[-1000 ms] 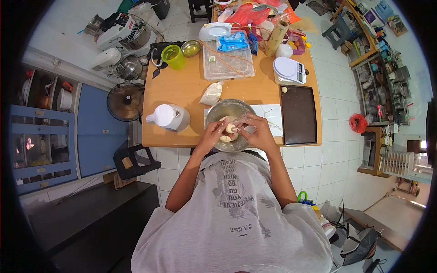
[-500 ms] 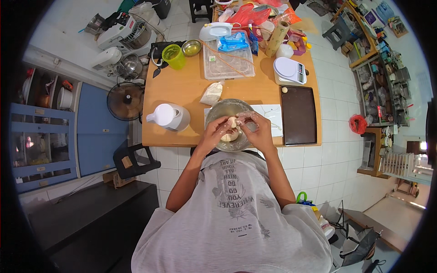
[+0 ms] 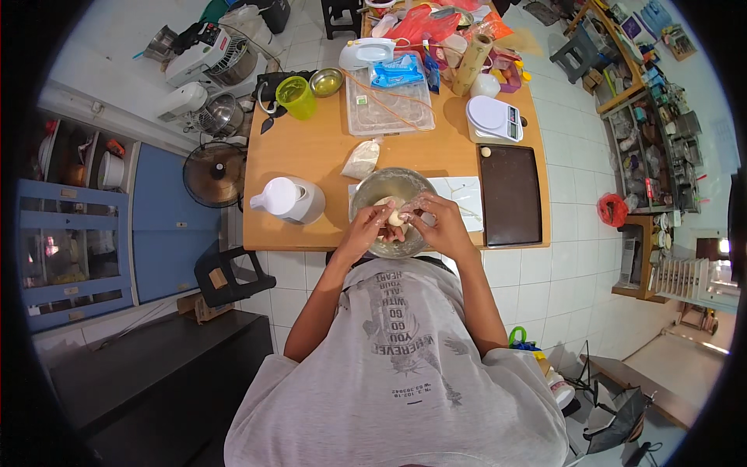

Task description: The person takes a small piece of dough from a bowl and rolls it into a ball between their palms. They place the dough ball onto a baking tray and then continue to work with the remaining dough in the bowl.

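Both my hands meet over a metal mixing bowl [image 3: 387, 180] at the table's near edge. A small piece of pale dough [image 3: 396, 219] is between them. My left hand [image 3: 370, 228] has its fingers curled round the dough from the left. From the right, the fingertips of my right hand [image 3: 436, 218] pinch at the same piece. Flour or dough sticks to the fingers. More dough in the bowl is mostly hidden under my hands. One small dough ball [image 3: 486, 152] sits at the far left corner of a dark baking tray [image 3: 511, 198], right of the bowl.
A white jug [image 3: 288, 201] stands left of the bowl, with a bag of white powder [image 3: 361, 159] beyond it. Farther back are a kitchen scale [image 3: 495, 119], a clear plastic box [image 3: 389, 113], a green pitcher [image 3: 296, 98] and a hand mixer [image 3: 366, 52].
My hands have turned the dough piece slightly, and it now looks rounder and sits a little lower. My left fingers have curled in further beneath it, covering the dough in the bowl.
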`<state>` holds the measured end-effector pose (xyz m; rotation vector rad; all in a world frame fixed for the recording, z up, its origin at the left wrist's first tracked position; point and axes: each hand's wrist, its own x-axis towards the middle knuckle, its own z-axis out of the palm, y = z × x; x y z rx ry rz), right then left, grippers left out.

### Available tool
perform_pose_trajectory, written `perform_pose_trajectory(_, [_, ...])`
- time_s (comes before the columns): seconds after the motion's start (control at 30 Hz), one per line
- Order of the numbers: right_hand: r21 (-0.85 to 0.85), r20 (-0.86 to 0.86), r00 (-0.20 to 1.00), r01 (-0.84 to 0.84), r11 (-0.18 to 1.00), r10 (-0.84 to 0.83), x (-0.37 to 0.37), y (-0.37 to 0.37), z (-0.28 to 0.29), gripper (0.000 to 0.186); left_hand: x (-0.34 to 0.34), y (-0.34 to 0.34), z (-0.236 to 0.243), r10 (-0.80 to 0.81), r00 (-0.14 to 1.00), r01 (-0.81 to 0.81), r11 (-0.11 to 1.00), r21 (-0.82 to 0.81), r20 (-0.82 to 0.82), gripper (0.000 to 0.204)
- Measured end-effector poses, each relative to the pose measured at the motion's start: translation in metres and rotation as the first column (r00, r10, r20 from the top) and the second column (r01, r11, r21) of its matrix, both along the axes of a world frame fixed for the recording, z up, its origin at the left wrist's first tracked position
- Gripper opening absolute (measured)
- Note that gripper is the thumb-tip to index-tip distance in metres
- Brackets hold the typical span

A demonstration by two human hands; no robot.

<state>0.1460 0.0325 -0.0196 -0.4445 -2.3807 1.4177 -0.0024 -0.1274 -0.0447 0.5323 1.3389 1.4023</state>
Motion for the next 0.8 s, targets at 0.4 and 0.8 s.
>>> perform_pose_trajectory(0.4, [-0.052, -0.021, 0.999, -0.044, 0.998, 0.043, 0.001, 0.002, 0.004, 0.018, 0.005, -0.002, -0.009, 0.022, 0.978, -0.007, 0.997, -0.072, 0.209, 0.052])
perform_pose_trajectory(0.8, [0.024, -0.185, 0.969, 0.172, 0.985, -0.165, 0.004, -0.007, 0.018, 0.035, 0.009, 0.002, -0.001, 0.055, 0.958, -0.138, 0.95, 0.282, 0.283, 0.042])
